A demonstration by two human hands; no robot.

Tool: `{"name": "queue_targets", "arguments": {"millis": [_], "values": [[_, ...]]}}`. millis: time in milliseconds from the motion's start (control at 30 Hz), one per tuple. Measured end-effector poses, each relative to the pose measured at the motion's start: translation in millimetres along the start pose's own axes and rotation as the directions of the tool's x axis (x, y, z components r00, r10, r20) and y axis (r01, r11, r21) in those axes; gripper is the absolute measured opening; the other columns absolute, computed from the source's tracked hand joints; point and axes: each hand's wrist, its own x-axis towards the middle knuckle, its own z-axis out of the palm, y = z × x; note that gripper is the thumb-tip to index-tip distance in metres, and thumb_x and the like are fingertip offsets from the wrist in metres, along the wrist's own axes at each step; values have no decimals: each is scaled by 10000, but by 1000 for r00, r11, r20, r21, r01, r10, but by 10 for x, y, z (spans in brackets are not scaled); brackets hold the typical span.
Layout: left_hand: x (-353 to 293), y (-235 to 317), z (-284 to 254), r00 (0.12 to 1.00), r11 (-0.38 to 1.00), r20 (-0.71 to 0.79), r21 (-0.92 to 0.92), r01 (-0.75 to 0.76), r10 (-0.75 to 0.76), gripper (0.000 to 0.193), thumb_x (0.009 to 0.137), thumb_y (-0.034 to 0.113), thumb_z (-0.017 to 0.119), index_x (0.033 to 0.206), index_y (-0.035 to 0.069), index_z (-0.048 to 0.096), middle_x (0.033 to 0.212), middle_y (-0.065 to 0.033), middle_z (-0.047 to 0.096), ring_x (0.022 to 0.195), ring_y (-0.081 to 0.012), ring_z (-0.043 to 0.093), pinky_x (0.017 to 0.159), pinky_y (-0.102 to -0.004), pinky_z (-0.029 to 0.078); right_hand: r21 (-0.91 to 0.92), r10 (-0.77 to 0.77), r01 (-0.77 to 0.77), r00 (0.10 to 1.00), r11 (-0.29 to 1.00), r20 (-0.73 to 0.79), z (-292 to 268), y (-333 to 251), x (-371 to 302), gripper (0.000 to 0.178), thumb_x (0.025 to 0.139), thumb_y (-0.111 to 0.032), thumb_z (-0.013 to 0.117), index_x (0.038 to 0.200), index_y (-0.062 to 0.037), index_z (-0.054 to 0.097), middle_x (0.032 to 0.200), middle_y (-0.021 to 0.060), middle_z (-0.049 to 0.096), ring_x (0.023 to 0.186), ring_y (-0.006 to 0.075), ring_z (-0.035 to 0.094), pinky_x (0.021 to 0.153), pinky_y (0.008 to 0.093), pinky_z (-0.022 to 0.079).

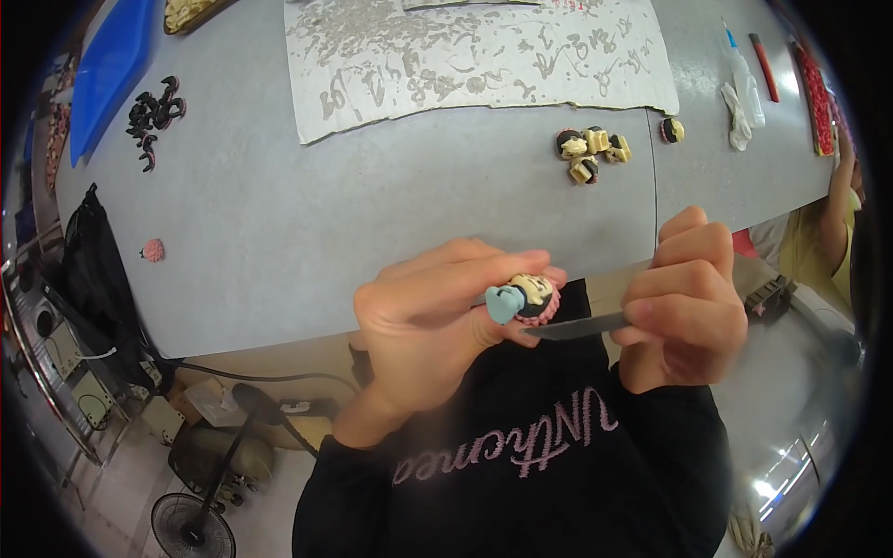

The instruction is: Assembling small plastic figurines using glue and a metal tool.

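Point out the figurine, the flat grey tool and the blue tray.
Figurine (533,296): head view, its cream-coloured part.
Flat grey tool (580,327): head view, mid-length.
Blue tray (112,67): head view, bare inner surface.

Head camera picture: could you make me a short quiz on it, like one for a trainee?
1. Which hand holds the small figure?
2. True or false: the blue tray is left of the marked white sheet.
3. What colour is the flat tool in the right hand: A red, B grey, C yellow?

Key: 1. The left hand. 2. True. 3. B.
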Motion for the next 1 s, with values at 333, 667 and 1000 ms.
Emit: {"name": "queue_targets", "arguments": {"millis": [333, 667, 1000], "values": [[-8, -20, -6, 1000, 999, -4, 36, 19, -18, 323, 694, 171, 728, 908, -45, 619, 725, -110, 587, 677, -179, 583, 580, -240, 452, -91, -84, 84, 996, 992, 9, -51, 100, 34, 252, 756, -256, 642, 811, -65, 487, 592, 20, 501, 608, 166, 335, 517, 309, 270], [-16, -26, -19, 1000, 998, -15, -53, 22, -23, 387, 685, 243, 742, 915, -42, 618, 787, -148, 611, 658, -148, 559, 555, -221, 442, -3, -10, 10, 1000, 1000, -2, -119, 96, 50, 267, 617, -109, 711, 809, -69, 529, 641, 17, 551, 579, 166, 386, 500, 264, 310], [2, -9, -32, 998, 996, 44, -69, 55, -52, 302, 671, 55, 649, 953, -48, 611, 823, -168, 615, 662, -142, 568, 540, -209, 469, 41, -83, 82, 997, 996, 11, -31, 224, 25, 249, 780, -230, 635, 813, -66, 450, 582, 22, 483, 600, 150, 330, 522, 294, 243]]}}
